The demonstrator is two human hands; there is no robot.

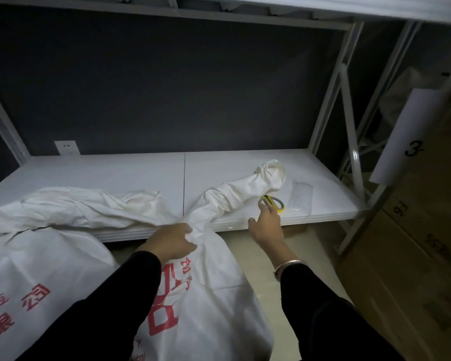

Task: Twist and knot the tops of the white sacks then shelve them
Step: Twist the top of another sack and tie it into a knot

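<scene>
Left hand (171, 241): clenched on neck of right sack (206, 295)
Right hand (267, 222): spread, empty, by yellow scissors (275, 203)
Twisted top (235, 196): lying on shelf board (115, 170), seemingly unknotted
Left sack (37, 277): mouth loose, draped on board
Remaining: knotting, shelving both
</scene>
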